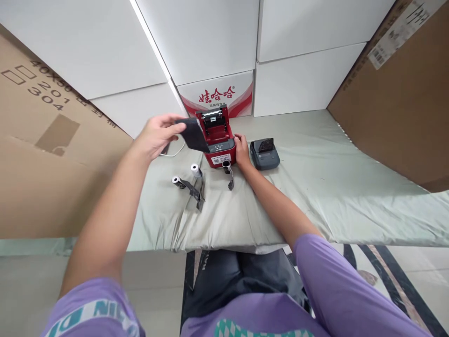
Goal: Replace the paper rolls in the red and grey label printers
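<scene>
My left hand (163, 133) pinches a black flat rectangular piece (193, 134) by its left edge. It is held tilted at the front left of a small red thermal printer (220, 152), whose lid (212, 114) stands raised at the back. My right hand (242, 149) is closed against the printer's right side, thumb side hidden in part. Just in front of the printer stands a small paper roll (226, 164) with a dark strip hanging off it. Two more paper rolls, a left one (176, 180) and a right one (195, 170), have black wrapping trailing from them.
A dark grey printer (264, 157) with a crumpled black wrapper (265, 145) on it sits to the right. White boxes (213, 37) line the back. Cardboard boxes flank the cloth-covered table (308, 187), one left (42, 154), one right (403, 103). A white cable (175, 153) lies under my left hand.
</scene>
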`<state>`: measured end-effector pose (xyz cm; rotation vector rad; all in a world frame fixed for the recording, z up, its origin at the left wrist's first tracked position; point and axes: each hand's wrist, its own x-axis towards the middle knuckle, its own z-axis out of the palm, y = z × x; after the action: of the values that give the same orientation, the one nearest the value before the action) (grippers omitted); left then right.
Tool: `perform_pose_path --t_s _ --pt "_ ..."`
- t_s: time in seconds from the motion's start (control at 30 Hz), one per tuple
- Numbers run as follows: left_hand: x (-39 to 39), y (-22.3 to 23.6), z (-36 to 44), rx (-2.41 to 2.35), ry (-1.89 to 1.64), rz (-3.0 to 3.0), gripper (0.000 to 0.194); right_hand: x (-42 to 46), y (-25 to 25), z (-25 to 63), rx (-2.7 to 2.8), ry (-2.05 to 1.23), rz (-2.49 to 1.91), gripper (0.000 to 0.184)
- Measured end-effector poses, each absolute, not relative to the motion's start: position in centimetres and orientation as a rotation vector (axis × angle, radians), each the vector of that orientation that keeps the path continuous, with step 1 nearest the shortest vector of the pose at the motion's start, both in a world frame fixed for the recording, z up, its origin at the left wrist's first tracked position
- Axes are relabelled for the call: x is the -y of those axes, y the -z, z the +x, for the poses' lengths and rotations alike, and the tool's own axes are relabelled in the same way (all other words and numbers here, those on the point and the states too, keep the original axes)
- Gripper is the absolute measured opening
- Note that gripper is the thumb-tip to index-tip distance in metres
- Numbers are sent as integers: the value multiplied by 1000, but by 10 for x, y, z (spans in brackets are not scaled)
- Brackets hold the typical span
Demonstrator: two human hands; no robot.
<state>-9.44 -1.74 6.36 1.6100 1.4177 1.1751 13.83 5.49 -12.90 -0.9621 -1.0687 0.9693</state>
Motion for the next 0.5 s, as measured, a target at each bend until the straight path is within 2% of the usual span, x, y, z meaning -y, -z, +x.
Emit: perform_pose_path --t_s 0.07,0.17,0.3,0.5 --pt "40 -63 -118 -1403 -1280 1424 52 -56 130 138 1069 -967 -969 42" --pt "63 -54 -156 -1581 -1288 1464 50 -59 131 138 1067 -964 -985 40" --pt "77 -29 -197 -1856 -1003 1440 55 -61 133 138 1051 -968 -986 39" --pt "86 25 -221 -2077 -627 1555 49 -64 134 138 1033 -973 -972 36"
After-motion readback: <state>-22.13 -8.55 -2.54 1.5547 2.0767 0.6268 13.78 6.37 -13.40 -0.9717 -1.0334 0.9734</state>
